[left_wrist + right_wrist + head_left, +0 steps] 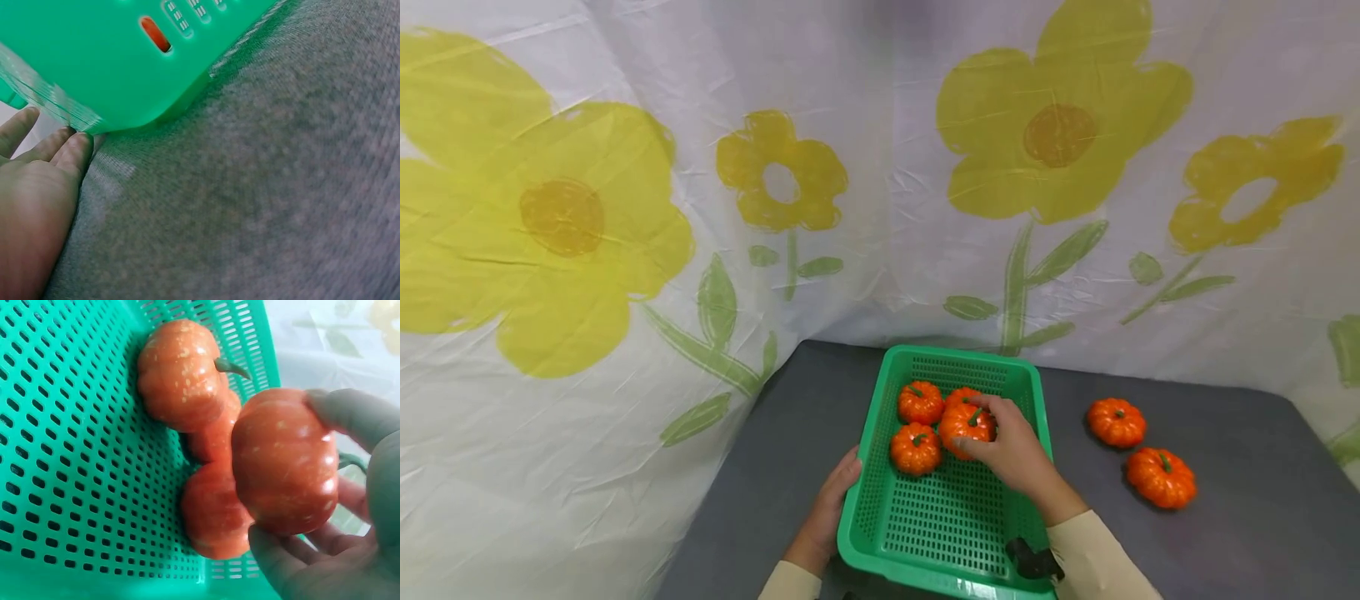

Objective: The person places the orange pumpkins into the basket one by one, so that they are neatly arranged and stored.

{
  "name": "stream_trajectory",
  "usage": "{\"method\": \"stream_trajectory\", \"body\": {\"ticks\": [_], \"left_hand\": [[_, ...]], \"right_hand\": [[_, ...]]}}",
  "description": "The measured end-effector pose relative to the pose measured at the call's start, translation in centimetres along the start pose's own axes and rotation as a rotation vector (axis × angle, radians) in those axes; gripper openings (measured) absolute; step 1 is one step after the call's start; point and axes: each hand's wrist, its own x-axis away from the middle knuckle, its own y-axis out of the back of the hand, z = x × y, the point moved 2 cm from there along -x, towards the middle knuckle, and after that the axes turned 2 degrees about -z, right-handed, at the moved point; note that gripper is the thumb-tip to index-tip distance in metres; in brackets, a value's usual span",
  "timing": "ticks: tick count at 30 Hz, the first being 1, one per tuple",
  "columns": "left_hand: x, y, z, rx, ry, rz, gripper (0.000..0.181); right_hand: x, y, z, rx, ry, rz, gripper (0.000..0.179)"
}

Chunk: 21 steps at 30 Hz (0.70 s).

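While the left hand [831, 504] touched the left side of the green basket [936, 517], fingers nearly straight, three pumpkins [921, 402] sat inside. Just near and right of these, the held pumpkin [966, 432] was pinched between the bent fingers and thumb of the right hand [1017, 446], parted to its width. Farther right, two pumpkins [1161, 478] on dark table [1225, 425].
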Motion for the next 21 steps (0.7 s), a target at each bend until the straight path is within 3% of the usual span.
{"method": "stream_trajectory", "body": {"ticks": [11, 21], "left_hand": [[0.2, 0.3, 0.0, -0.002, 0.003, 0.011, 0.067], [0.0, 0.2, 0.1, 0.005, -0.001, 0.000, 0.067]], "right_hand": [[-0.2, -1.0, -0.9, 0.150, 0.022, 0.065, 0.066], [-0.1, -1.2, -0.8, 0.182, 0.014, 0.087, 0.065]]}}
